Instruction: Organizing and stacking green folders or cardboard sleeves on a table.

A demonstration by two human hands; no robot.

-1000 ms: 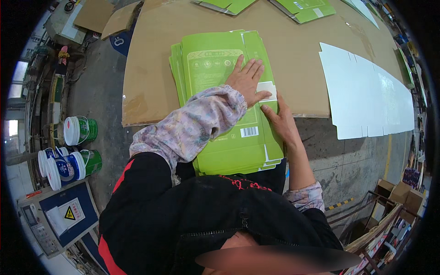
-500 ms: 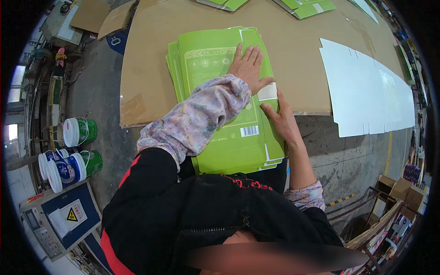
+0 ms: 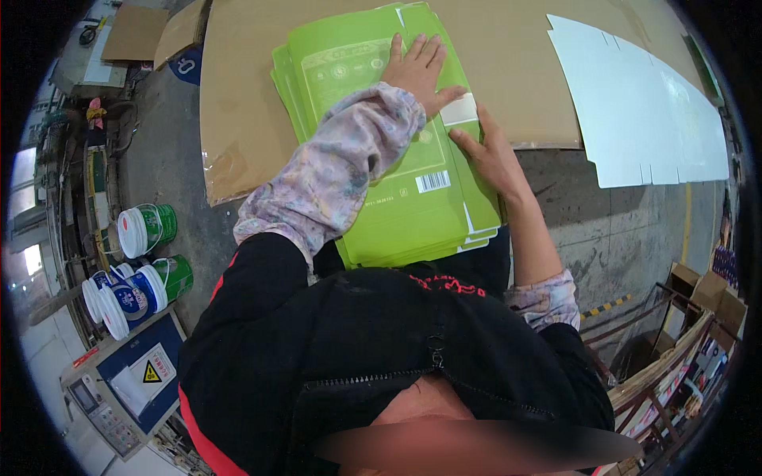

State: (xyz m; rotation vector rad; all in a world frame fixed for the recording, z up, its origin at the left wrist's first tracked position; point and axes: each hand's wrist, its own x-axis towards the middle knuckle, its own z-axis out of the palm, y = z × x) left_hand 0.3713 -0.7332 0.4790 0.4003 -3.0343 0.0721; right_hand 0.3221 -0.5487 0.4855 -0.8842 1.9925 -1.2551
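Note:
A stack of green flattened cartons (image 3: 397, 214) lies tilted over the near edge of the cardboard-covered table, its near end reaching toward my body. My left hand (image 3: 417, 75) is pressed flat on the top carton, fingers spread, close to a white patch on its right side. At the stack's right edge is my right hand (image 3: 496, 159), its thumb resting on top and its fingers curling along the side. The undersides of those fingers are hidden by the cartons. Patterned sleeve covers show on both forearms.
A large white flat sheet (image 3: 635, 111) lies at the right, overhanging the brown table surface (image 3: 246, 103). Several lidded buckets (image 3: 139, 297) stand on the floor at left, near a control box with a warning sign (image 3: 151, 373). A metal rack with cardboard (image 3: 675, 341) is at lower right.
The view has shifted, so the table and stack sit higher in the picture. Both hands keep nearly the same places on the cartons.

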